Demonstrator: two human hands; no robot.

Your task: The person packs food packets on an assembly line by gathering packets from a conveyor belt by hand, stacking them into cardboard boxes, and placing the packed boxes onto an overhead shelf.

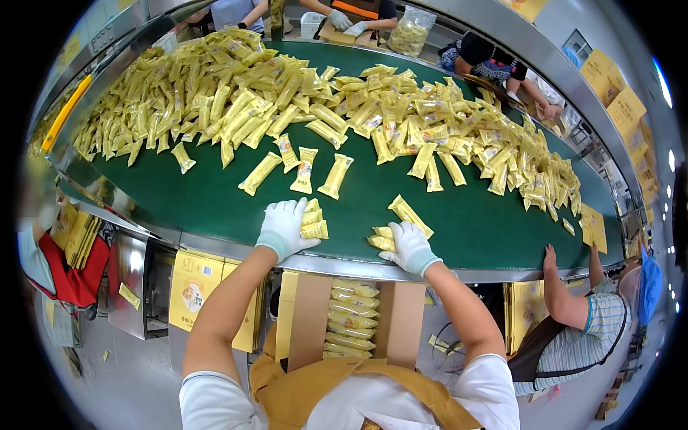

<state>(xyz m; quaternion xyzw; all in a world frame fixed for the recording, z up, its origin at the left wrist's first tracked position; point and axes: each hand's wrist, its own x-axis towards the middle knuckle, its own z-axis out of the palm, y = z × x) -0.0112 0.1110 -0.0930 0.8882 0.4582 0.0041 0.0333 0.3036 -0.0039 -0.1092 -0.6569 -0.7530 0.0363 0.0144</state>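
Observation:
My left hand (pixel 283 228), in a white glove, is closed round a few small yellow wrapped snack packets (pixel 314 223) at the near edge of the green conveyor belt (pixel 215 208). To its right, my right hand (pixel 412 249), gloved too, closes on more snack packets (pixel 382 238). One packet (pixel 410 215) lies slanted just beyond the right fingers, perhaps touching them. Below, against my body, stands an open cardboard box (pixel 309 322) with a column of snack packets (pixel 352 315) inside. Several loose packets (pixel 304 170) lie just beyond my left hand.
A large heap of packets (pixel 236 93) covers the belt's far side. Flat yellow cartons (pixel 195 290) stand at left below the metal rim. A co-worker's arm (pixel 566 294) reaches the belt at right. Other people work across the belt, near a clear bag (pixel 411 32) of packets.

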